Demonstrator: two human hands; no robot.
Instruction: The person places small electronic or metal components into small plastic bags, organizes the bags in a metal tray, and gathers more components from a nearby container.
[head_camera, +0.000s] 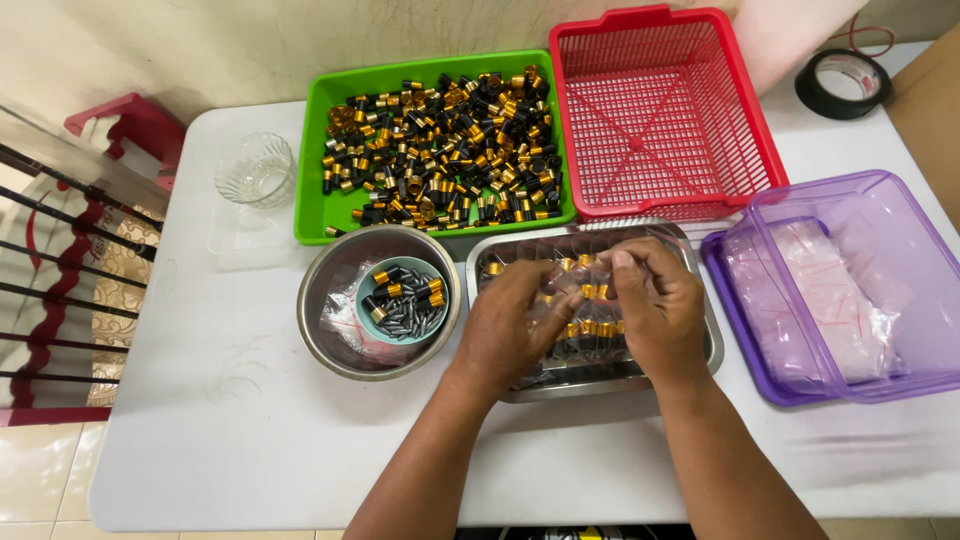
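Head view: left hand and right hand both pinch a clear bag of black-and-gold caps over the steel tray, green bin at 11 o'clock; a loosened pinch could spill caps.

Clear plastic bag: thin, crinkled, transparent, partly filled with small black-and-gold cylindrical caps. Held flat-ish just above the rectangular steel tray, its top edge pinched between both hands. Caps sit bunched in the lower half of the bag, a few more near the top edge. Tray lies on the white worktop, centre-front.
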